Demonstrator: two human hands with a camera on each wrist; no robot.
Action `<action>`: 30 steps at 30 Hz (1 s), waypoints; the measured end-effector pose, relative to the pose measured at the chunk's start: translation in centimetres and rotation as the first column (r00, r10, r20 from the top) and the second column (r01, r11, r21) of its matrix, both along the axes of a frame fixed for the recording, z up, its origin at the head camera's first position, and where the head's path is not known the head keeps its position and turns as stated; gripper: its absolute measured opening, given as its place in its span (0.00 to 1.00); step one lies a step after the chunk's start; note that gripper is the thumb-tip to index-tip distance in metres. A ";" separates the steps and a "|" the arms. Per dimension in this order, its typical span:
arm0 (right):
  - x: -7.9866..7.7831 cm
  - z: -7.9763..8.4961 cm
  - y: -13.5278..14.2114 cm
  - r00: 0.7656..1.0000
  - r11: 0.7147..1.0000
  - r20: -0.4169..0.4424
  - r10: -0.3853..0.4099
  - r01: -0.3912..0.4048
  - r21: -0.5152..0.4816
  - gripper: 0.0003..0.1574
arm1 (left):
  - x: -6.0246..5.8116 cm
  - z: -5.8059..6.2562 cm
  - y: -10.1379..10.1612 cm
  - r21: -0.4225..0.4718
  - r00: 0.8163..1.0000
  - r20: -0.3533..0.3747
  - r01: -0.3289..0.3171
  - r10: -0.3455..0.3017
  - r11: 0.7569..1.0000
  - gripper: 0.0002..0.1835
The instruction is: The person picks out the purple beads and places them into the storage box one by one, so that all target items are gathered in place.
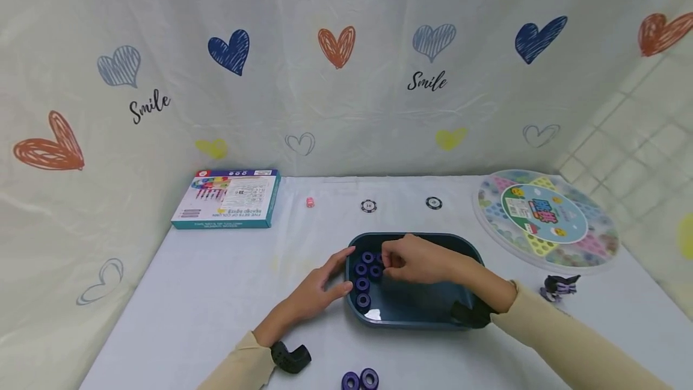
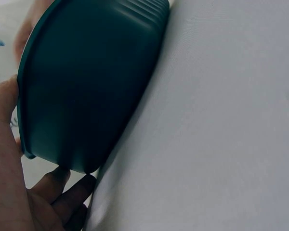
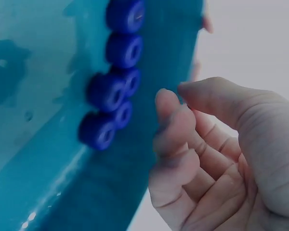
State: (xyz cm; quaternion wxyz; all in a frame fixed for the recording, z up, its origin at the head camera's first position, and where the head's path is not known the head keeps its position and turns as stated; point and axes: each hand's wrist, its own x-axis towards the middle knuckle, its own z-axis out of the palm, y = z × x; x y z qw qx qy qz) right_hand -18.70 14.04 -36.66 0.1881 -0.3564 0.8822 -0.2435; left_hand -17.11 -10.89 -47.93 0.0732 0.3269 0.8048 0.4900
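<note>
A dark teal rectangular tub (image 1: 411, 322) sits on the white-covered table. Several short purple wheel-like rings with center holes (image 1: 363, 301) stand along its left end, in a cluster in the right wrist view (image 3: 98, 131). My left hand (image 1: 319, 287) rests against the tub's left end, thumb and forefinger spread at the rim; in the left wrist view other fingertips (image 2: 58, 180) touch the outer wall. Over the tub, beside the upper rings, is my right hand (image 1: 417, 260). Its fingers are bent with nothing between them in the right wrist view (image 3: 207, 154).
Two more purple rings (image 1: 360, 380) lie at the near edge. Behind the tub are a small pink piece (image 1: 310, 202) and two poker chips (image 1: 369, 206). A boxed game (image 1: 227, 200) lies back left; a round game board (image 1: 547, 218) and a dark clip-like object (image 1: 559, 287) lie right.
</note>
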 end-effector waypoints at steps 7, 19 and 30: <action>4.4 1.1 -0.6 0.998 0.999 -0.053 0.033 -0.034 -0.018 0.05 | 1.1 2.5 0.2 0.031 1.000 -0.013 0.024 -0.023 0.999 0.33; 11.5 -1.8 -0.8 0.974 0.981 0.160 0.161 -0.176 0.087 0.02 | 1.4 3.9 0.4 0.025 1.000 0.005 0.028 -0.028 0.999 0.33; 12.8 -4.8 -0.7 0.959 0.970 0.155 0.237 -0.243 0.020 0.04 | 1.4 3.8 0.2 0.021 0.999 0.012 0.033 -0.033 0.999 0.33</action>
